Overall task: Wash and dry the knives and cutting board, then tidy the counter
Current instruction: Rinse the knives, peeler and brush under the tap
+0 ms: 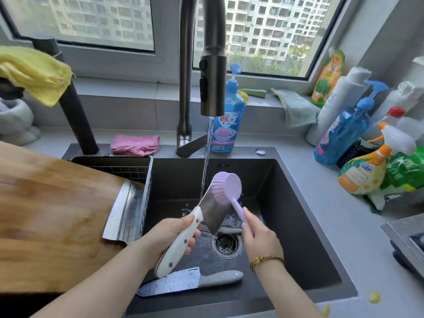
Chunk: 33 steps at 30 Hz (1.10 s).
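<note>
- Forearms enter from 6 o'clock. The left hand (174,235) curls round the white riveted handle of a cleaver (211,210), held blade-up over the sink (298,214) in the faucet's (212,83) thin stream.
- The right hand (259,237) pinches the stem of a lilac dish brush (227,187), bristles against the blade's flat.
- The cleaver looks heavy and stiff. Wet steel and a smooth handle probably slip, so grip the handle only, with the edge turned away.
- A grey-handled knife (183,282) lies flat on the sink floor at 6 o'clock.
- Another blade (124,214) pokes out under the wooden cutting board (52,214) at 9 o'clock.
- The grey counter (332,226) carries spray bottles (367,171) at 3 o'clock and a pink cloth (135,144) at 10. A window (275,31) fills 12.
</note>
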Each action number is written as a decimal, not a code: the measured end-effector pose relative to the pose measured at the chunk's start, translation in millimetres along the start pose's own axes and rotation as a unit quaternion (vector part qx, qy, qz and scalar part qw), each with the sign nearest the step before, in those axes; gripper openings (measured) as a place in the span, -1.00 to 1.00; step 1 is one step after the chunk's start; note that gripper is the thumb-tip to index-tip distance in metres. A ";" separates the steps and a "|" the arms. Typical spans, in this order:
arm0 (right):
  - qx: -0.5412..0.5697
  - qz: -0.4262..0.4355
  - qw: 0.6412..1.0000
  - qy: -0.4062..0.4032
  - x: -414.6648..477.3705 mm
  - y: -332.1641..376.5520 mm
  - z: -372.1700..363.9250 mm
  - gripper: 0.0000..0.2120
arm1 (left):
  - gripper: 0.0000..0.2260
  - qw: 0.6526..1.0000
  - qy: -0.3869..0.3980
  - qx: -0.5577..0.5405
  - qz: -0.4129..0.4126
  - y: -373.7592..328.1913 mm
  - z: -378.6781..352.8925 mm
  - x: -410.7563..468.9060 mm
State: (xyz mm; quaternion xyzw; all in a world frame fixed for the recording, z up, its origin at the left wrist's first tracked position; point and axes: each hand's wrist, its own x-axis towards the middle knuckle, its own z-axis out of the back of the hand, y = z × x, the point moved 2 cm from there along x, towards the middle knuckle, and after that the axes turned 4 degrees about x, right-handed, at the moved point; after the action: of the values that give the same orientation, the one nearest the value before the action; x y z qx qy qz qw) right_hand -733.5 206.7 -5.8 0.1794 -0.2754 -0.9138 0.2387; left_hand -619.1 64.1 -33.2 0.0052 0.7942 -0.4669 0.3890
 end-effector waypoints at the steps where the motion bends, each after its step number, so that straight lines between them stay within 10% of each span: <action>1: -0.013 0.035 0.999 0.018 -6.3 5.0 -2.3 -0.60 | -0.74 1.000 0.003 -0.015 -0.001 0.0 -0.3 1.0; 33: -0.068 0.043 0.995 0.053 13.6 11.4 0.6 -0.64 | -0.69 0.995 0.051 -0.085 0.026 10.9 8.7 4.5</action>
State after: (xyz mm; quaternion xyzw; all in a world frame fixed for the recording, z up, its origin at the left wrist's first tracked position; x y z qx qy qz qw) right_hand -741.1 191.4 -1.3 0.1985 -0.2073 -0.9085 0.3038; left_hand -612.9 62.1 -46.3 0.0168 0.8495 -0.3860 0.3592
